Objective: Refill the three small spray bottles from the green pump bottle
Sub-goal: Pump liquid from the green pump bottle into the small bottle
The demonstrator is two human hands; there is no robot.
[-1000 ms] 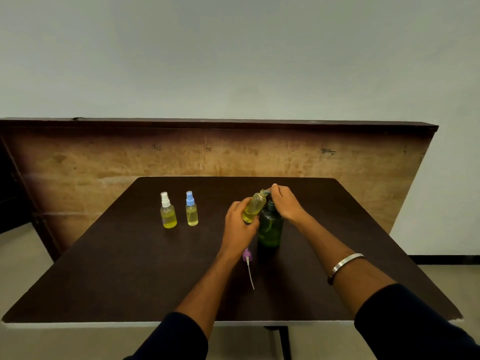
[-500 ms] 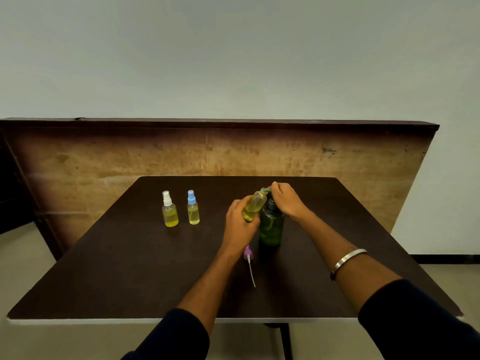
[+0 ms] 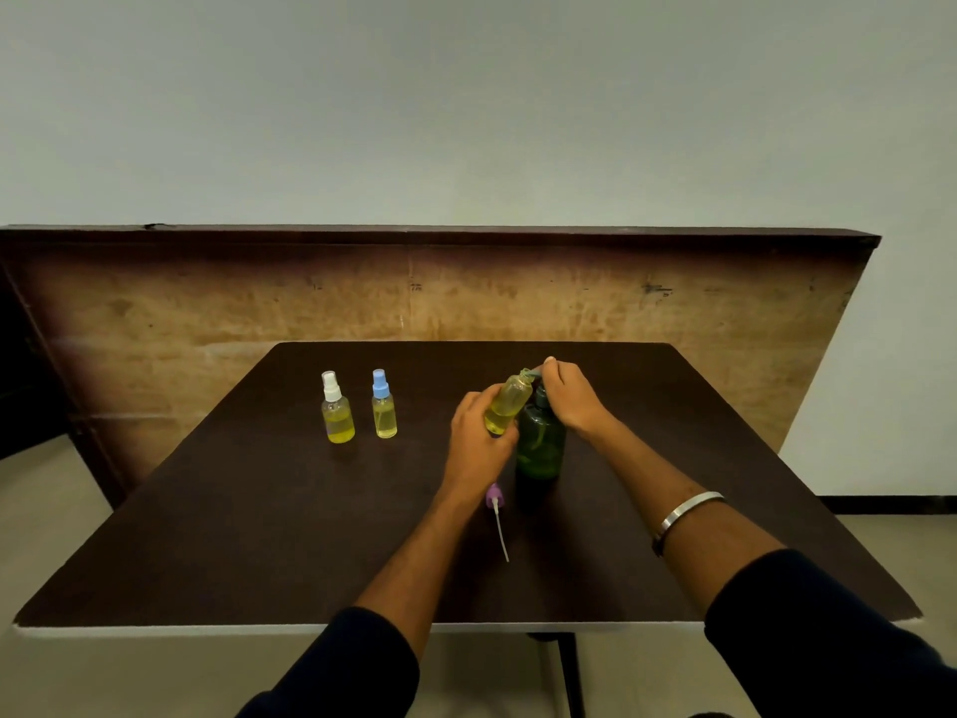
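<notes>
My left hand (image 3: 476, 437) grips an uncapped small spray bottle (image 3: 507, 401) holding yellow liquid, tilted with its open neck up against the spout of the green pump bottle (image 3: 541, 448). My right hand (image 3: 572, 396) rests on top of the pump head, fingers curled over it. The green bottle stands upright on the dark table (image 3: 259, 536). The purple spray cap (image 3: 496, 497) with its white dip tube lies flat on the table just below my left hand. Two capped small bottles stand at the left: one with a white cap (image 3: 336, 409), one with a blue cap (image 3: 383, 406).
A worn wooden board (image 3: 207, 303) stands upright behind the table against a plain wall. The table's near edge (image 3: 207, 628) is pale. A metal bracelet (image 3: 686, 513) sits on my right wrist.
Almost nothing differs. Both hands keep the same hold on the small bottle and the pump head; the view has shifted very slightly.
</notes>
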